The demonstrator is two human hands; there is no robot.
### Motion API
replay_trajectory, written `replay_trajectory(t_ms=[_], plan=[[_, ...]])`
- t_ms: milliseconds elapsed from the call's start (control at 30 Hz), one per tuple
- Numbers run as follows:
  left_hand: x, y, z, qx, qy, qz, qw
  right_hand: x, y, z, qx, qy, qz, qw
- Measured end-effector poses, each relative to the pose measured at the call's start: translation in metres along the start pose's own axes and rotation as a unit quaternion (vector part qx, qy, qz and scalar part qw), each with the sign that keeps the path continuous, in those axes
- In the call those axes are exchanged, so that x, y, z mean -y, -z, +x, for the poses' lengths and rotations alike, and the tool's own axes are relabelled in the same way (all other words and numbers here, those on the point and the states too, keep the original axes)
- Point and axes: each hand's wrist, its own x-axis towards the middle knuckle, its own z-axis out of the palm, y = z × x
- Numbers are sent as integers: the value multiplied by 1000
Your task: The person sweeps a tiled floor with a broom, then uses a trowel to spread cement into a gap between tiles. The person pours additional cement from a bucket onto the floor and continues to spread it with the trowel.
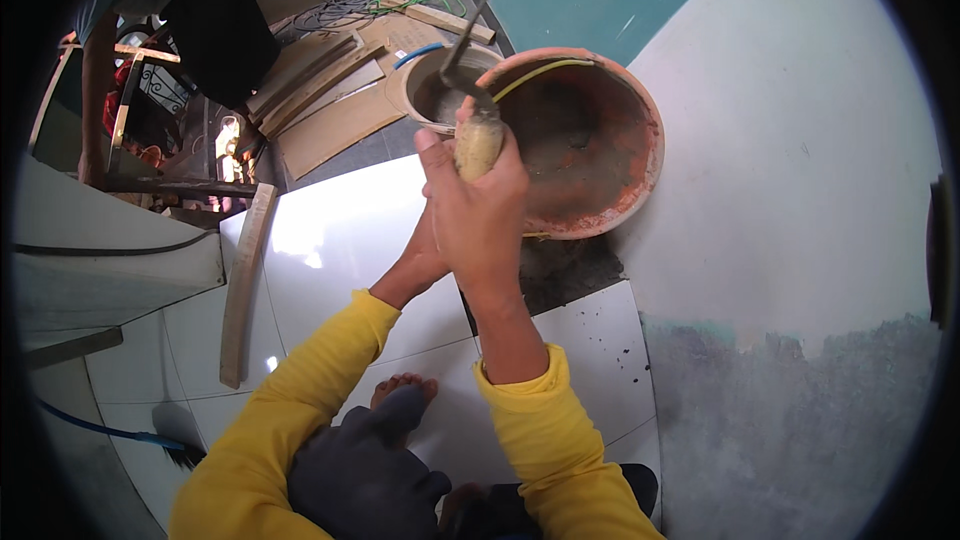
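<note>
My right hand (pixel 482 215) is wrapped round the pale, mortar-smeared handle of a trowel (pixel 479 145). Its blade points up and away, seen almost edge-on. Behind the right hand and close against it is my left hand (pixel 425 248); its fingers are mostly hidden, so I cannot tell how it grips. Just right of my hands stands a large orange bucket (pixel 648 172) with wet grey mortar (pixel 565 135) inside and a yellow handle (pixel 545 70). A smaller pale bucket (pixel 412 100) stands beyond my hands, partly covered by the trowel and the orange bucket.
White tiles (pixel 340 240) cover the floor, with a wooden strip (pixel 245 290) lying at left. Planks (pixel 320 80), cardboard (pixel 330 135) and cables (pixel 350 10) lie farther back. Another person's arm (pixel 97 105) shows upper left. A broom (pixel 165 443) lies lower left; a half-plastered wall (pixel 780 190) rises at right.
</note>
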Motion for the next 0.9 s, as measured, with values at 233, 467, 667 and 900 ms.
replay_trajectory(t_ms=[233,467,667,900], plan=[[15,9,-4,-43,31,42,998,-13,0,-20,-18,-3,-32,999],[36,-17,8,-82,51,56,994,-25,25,-22,-74,4,-63,995],[-20,-18,29,-154,82,1,985,-17,119,-81,-107,-236,-54,964],[-32,17,31,-114,47,161,979,-5,155,-33,140,-268,-124,945]])
